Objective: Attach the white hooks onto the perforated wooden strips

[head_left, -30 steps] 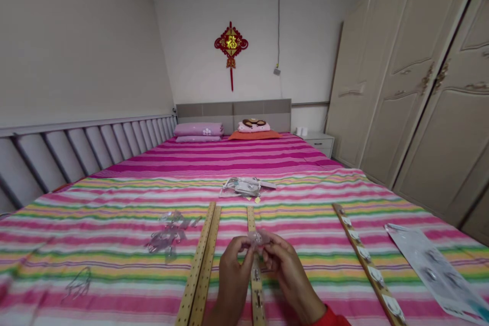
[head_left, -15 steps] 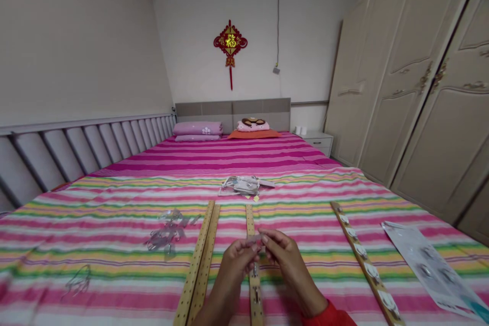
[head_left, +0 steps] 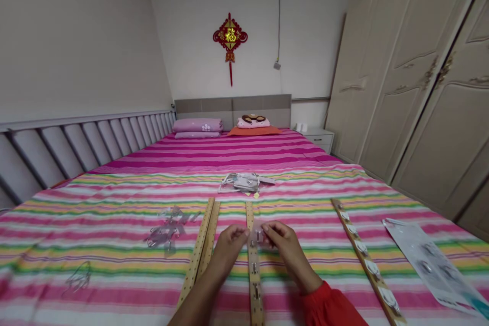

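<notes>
A clear plastic patch with a small metal hook (head_left: 258, 237) is stretched flat between my hands, just over a narrow wooden strip (head_left: 250, 219). My left hand (head_left: 230, 247) pinches its left edge. On the other side, the fingertips of my right hand (head_left: 283, 244) grip the right edge. Nearer to me, more metal hooks (head_left: 255, 290) sit along the same strip. Two perforated wooden strips (head_left: 198, 249) lie side by side to the left of it. Further left is a loose pile of clear hook patches (head_left: 168, 232).
At right lies a wooden strip with several white hooks (head_left: 362, 249), beside a clear-and-white package (head_left: 428, 260). Plastic packets (head_left: 244, 182) lie farther back on the striped sheet (head_left: 114, 244). Thin wire or clear loops (head_left: 78, 277) rest at left. A rail (head_left: 76, 137) borders the bed.
My hands have moved slightly apart. The piece between them, earlier seen nearly edge-on, now shows as a flat clear patch with its hook visible. The view has tilted slightly.
</notes>
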{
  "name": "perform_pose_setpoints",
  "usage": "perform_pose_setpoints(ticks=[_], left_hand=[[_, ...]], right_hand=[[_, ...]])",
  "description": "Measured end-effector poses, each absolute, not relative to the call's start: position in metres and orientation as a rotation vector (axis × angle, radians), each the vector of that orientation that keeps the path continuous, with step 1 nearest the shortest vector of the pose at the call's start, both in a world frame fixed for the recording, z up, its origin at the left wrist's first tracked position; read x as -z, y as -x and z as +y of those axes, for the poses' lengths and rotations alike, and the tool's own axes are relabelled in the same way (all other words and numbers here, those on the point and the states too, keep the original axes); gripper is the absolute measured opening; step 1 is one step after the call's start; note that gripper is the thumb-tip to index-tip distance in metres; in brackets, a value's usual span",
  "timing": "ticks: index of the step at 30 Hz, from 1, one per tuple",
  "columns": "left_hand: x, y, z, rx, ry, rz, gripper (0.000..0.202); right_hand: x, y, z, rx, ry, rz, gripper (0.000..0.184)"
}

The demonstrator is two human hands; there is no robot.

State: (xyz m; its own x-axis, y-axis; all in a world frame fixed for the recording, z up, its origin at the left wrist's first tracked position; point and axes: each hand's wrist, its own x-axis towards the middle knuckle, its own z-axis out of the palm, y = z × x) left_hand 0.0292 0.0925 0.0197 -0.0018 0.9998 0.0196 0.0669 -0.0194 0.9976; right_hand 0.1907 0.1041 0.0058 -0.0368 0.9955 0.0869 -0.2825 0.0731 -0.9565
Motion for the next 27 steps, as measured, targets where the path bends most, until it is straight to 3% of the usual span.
perform_pose_setpoints(ticks=[11, 27], left_hand=[[-0.005, -0.032, 0.149, -1.169, -1.153, 1.217, 0.032], [0.033, -0.037, 0.185, -1.113, -1.042, 1.402, 0.007]], right_hand=[[0.011, -0.181, 0.159, -1.312, 0.967, -1.017, 0.032], [0.063, -0.167, 0.192, -1.320, 1.038, -0.909, 0.017]])
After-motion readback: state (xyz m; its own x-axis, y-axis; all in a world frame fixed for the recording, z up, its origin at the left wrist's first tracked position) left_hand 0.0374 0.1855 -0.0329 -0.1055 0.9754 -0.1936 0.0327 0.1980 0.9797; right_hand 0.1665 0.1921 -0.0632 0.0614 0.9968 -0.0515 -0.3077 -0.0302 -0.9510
